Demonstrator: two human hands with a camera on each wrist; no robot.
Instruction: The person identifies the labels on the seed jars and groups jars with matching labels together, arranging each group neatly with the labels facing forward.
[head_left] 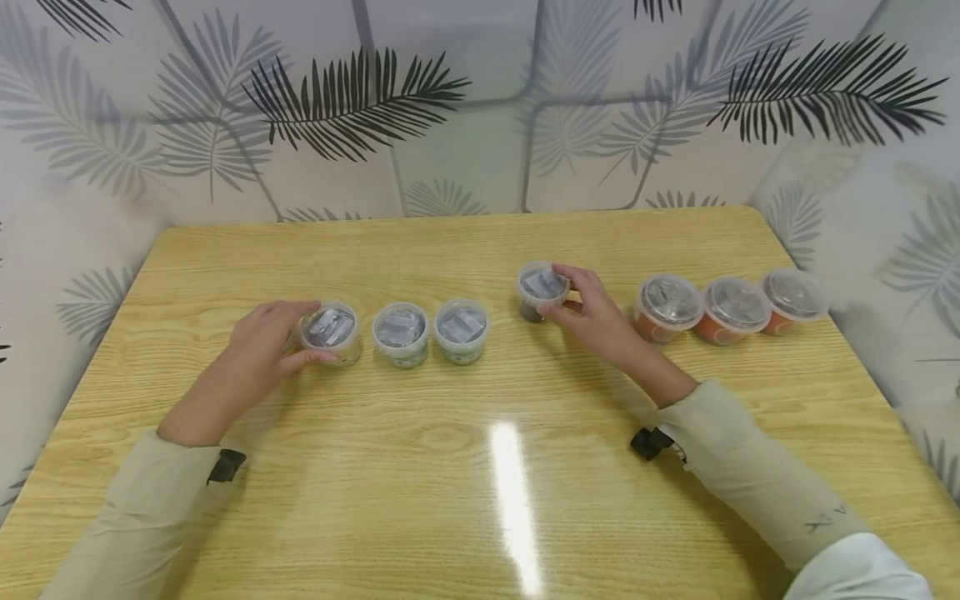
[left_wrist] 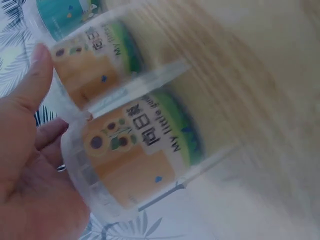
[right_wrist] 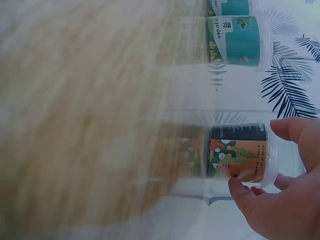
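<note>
My left hand grips a small clear lidded tub with an orange label, the leftmost of a row of three on the wooden table. In the left wrist view that orange-label tub fills the frame beside my left hand's palm and thumb. My right hand holds another clear tub with a dark label near the table's middle. In the right wrist view the dark-label tub sits between the right thumb and fingers.
Two green-label tubs stand right of the left hand's tub. Three orange tubs with clear lids line the right side. A leaf-patterned wall surrounds the table. A light glare lies near the front.
</note>
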